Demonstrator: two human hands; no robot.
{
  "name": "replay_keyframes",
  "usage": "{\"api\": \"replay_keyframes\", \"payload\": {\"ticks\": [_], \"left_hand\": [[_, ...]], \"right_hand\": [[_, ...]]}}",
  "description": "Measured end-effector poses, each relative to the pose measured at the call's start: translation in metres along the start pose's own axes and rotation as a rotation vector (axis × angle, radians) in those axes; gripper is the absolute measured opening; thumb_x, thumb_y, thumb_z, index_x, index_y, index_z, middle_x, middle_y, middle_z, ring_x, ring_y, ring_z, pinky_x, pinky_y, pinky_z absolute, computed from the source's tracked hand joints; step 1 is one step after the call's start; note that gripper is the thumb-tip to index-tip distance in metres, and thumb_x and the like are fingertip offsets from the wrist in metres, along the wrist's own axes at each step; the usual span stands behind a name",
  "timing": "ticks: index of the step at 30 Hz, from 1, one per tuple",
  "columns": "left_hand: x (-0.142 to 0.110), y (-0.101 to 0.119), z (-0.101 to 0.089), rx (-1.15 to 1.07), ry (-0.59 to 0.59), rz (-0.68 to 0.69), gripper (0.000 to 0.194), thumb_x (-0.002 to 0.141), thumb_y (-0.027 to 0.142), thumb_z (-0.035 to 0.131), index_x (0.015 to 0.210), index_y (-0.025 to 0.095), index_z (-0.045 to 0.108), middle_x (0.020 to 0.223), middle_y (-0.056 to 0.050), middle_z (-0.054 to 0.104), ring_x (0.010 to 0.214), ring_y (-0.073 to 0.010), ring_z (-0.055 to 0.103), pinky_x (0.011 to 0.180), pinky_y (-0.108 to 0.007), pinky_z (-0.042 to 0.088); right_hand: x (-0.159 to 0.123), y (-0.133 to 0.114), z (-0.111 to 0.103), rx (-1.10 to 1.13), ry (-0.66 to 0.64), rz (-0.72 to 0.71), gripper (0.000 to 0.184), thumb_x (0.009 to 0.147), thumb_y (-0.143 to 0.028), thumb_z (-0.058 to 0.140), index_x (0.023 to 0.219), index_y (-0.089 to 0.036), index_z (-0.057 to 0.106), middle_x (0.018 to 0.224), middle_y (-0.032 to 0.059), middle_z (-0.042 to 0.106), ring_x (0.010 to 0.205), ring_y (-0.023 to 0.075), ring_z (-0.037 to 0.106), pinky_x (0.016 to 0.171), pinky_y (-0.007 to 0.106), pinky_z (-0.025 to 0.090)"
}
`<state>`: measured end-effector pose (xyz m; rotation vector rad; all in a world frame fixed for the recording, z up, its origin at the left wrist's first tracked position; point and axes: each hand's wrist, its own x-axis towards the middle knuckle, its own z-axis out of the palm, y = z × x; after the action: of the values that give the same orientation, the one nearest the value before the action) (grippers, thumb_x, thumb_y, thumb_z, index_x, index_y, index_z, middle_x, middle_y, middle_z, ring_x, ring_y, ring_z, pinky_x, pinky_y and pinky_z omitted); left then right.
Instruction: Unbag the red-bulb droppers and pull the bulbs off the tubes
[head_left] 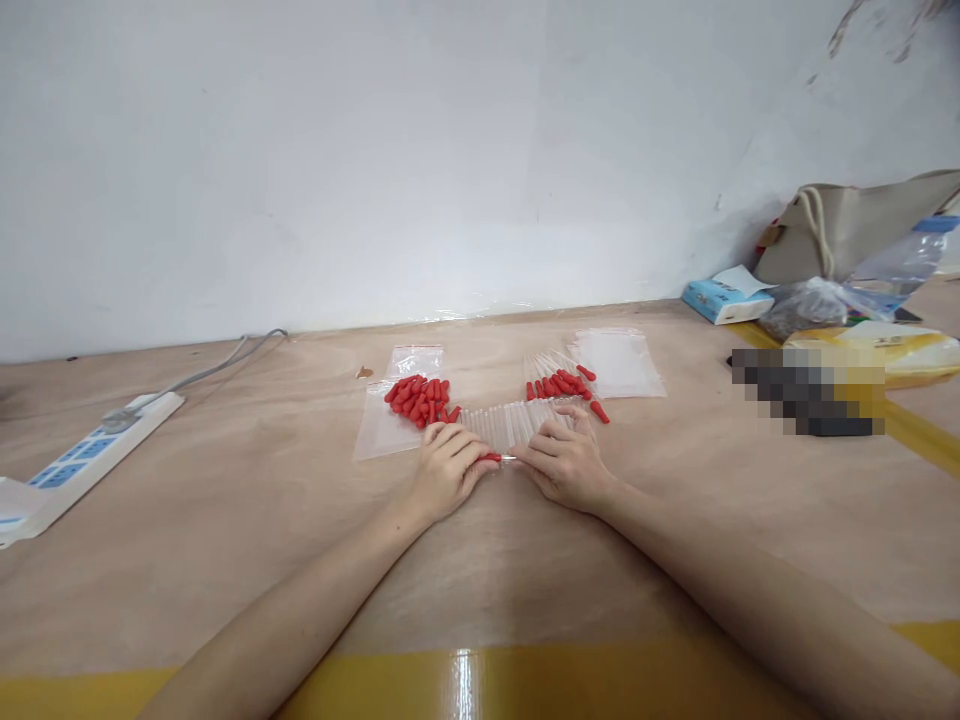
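Observation:
My left hand (448, 472) is closed on a red rubber bulb (491, 457). Facing it, my right hand (564, 465) pinches a thin clear tube (510, 458), whose end meets the bulb's mouth; how deep it sits inside I cannot tell. Just beyond both hands lies a row of clear tubes (495, 425), partly covered by my fingers. A heap of loose red bulbs (412, 398) rests past my left hand on a clear plastic bag (373, 432). Behind my right hand are several droppers (559, 384) with red bulbs fitted on clear tubes.
Flat clear bags (619, 362) lie at the back right. A power strip (97, 450) with a grey cable is at left. A tissue pack (726, 298), a beige bag (862, 225), a yellow package (900, 355) and a blurred dark object (810, 395) occupy the right.

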<state>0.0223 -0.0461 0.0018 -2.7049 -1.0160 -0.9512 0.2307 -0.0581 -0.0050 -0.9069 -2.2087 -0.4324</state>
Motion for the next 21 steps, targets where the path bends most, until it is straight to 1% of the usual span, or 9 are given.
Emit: {"api": "replay_keyframes", "payload": {"ticks": [2,5,10,15,17,18,21], "left_hand": [[-0.001,0.001,-0.001,0.018,-0.023,0.000,0.017,0.084,0.034,0.050,0.079,0.022,0.061,0.078,-0.001,0.066,0.078,-0.0159,0.054,0.079,-0.036,0.034],[-0.003,0.001,-0.003,0.033,-0.049,0.013,0.021,0.085,0.035,0.048,0.076,0.022,0.061,0.073,-0.002,0.065,0.077,-0.0163,0.054,0.079,-0.037,0.033],[-0.004,0.002,-0.005,0.014,-0.072,0.026,0.020,0.086,0.033,0.047,0.076,0.022,0.061,0.073,-0.001,0.065,0.077,-0.0163,0.053,0.079,-0.037,0.033],[-0.006,-0.001,-0.006,-0.025,-0.078,0.024,0.018,0.086,0.030,0.047,0.076,0.021,0.060,0.074,-0.002,0.065,0.074,-0.0165,0.052,0.072,-0.034,0.035],[-0.009,-0.006,-0.006,-0.063,-0.030,-0.009,0.016,0.085,0.027,0.048,0.077,0.020,0.060,0.076,-0.002,0.064,0.074,-0.0158,0.052,0.071,-0.033,0.038],[-0.011,-0.009,-0.007,-0.090,0.008,-0.041,0.015,0.085,0.026,0.048,0.078,0.020,0.059,0.077,-0.002,0.063,0.074,-0.0154,0.053,0.071,-0.033,0.040],[-0.015,-0.017,-0.007,-0.188,0.124,-0.165,0.014,0.085,0.024,0.047,0.083,0.021,0.060,0.083,-0.003,0.061,0.080,-0.0149,0.055,0.074,-0.030,0.045]], "right_hand": [[-0.001,0.000,-0.001,0.006,-0.005,-0.014,0.017,0.086,-0.027,0.048,0.084,-0.027,0.064,0.058,-0.0056,0.057,0.064,0.0083,0.045,0.093,0.038,0.020],[-0.004,0.001,-0.002,0.019,-0.027,-0.020,0.017,0.086,-0.028,0.047,0.084,-0.028,0.064,0.057,-0.0060,0.056,0.063,0.0082,0.044,0.092,0.037,0.020],[-0.007,0.003,-0.001,0.038,-0.035,-0.036,0.017,0.085,-0.027,0.047,0.089,-0.031,0.063,0.058,-0.0063,0.056,0.066,0.0088,0.045,0.093,0.038,0.019],[-0.009,0.006,-0.006,0.058,-0.036,-0.032,0.018,0.085,-0.026,0.047,0.090,-0.032,0.064,0.059,-0.0062,0.058,0.067,0.0093,0.046,0.092,0.038,0.020],[-0.009,0.012,-0.008,0.044,-0.015,0.005,0.017,0.084,-0.026,0.049,0.089,-0.031,0.064,0.058,-0.0057,0.058,0.067,0.0101,0.046,0.091,0.037,0.022],[-0.010,0.016,-0.008,0.031,0.004,0.045,0.016,0.084,-0.026,0.049,0.088,-0.030,0.065,0.059,-0.0051,0.058,0.068,0.0108,0.046,0.089,0.037,0.024],[-0.011,0.027,-0.005,-0.017,0.047,0.216,0.018,0.083,-0.025,0.049,0.092,-0.026,0.064,0.068,-0.0018,0.062,0.072,0.0130,0.048,0.082,0.033,0.028]]}}
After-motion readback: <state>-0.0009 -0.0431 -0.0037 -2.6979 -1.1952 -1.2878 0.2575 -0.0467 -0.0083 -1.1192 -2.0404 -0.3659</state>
